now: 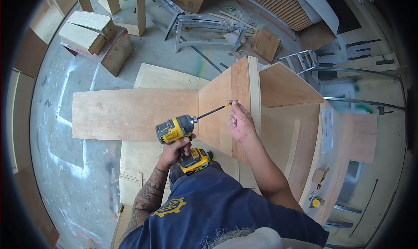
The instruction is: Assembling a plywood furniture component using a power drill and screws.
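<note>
Left fingers wrap yellow drill | right fingers pinch bit tip | plywood panel behind | grey floor (white-marked), sawhorse beyond

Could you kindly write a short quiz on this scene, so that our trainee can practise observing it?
1. True or false: the fingertips of the right hand are at the far end of the long bit.
2. What grips the handle of the yellow and black power driver? A) the right hand; B) the left hand; C) both hands.
3. What colour is the gear-shaped emblem on the dark blue shirt?

Key: 1. True. 2. B. 3. Yellow.
</note>
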The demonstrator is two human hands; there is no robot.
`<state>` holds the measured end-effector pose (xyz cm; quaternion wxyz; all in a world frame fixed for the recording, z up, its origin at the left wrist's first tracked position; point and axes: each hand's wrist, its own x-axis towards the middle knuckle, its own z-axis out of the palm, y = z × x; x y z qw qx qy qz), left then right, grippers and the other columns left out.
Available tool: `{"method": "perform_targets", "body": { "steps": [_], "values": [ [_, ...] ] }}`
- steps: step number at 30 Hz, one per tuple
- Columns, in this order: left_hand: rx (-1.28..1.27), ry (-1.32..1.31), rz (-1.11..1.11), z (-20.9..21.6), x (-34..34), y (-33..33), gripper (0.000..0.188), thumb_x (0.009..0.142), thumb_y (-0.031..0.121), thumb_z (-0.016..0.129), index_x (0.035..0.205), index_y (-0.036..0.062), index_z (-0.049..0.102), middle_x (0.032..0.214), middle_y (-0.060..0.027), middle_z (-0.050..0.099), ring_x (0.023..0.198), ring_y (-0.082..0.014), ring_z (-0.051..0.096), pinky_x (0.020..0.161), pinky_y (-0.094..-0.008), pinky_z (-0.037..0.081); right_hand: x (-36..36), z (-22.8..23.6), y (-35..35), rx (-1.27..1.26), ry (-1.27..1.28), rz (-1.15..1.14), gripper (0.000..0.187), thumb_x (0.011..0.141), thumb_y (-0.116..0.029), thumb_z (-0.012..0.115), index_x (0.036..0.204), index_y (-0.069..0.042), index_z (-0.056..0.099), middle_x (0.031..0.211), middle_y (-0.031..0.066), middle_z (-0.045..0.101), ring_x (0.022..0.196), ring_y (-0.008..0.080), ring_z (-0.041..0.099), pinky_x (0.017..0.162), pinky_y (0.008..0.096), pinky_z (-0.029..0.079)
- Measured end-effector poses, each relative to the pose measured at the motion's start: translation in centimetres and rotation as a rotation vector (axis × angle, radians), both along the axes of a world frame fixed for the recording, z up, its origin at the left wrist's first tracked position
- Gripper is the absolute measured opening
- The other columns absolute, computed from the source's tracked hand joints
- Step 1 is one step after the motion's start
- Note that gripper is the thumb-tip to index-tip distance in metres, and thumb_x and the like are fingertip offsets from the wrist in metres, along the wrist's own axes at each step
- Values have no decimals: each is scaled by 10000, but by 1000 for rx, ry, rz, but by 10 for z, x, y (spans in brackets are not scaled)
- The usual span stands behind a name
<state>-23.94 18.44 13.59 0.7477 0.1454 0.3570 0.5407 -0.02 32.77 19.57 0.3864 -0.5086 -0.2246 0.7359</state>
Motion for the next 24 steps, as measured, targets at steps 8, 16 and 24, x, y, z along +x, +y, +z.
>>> {"method": "perform_targets", "body": {
  "steps": [8, 16, 24],
  "values": [
    [-10, -123, -41, -22, -6, 60, 356, 919, 222, 655, 1139, -54, 605, 676, -32, 537, 544, -116, 522, 545, -272, 491, 26, -20, 55, 266, -504, 63, 416, 959, -440, 679, 1154, -73, 656, 639, -73, 441, 532, 68, 421, 492, 226, 364],
    [-38, -110, 2, -46, -21, 108, 277, 933, 187, 654, 1105, -28, 621, 671, -18, 568, 522, -104, 542, 502, -255, 483, 56, -6, 157, 583, -1846, 220, 699, 719, -593, 799, 1090, -13, 680, 1056, 237, 676, 1042, 386, 638, 911, 477, 499],
    [-87, -47, -88, -95, -29, 159, 286, 961, 257, 624, 1057, -13, 632, 610, 4, 544, 475, -98, 529, 478, -243, 467, 60, -34, 160, 363, -1457, 183, 717, 691, -569, 817, 1105, -2, 672, 1146, 250, 683, 1116, 389, 646, 969, 443, 496]
  ]
}}
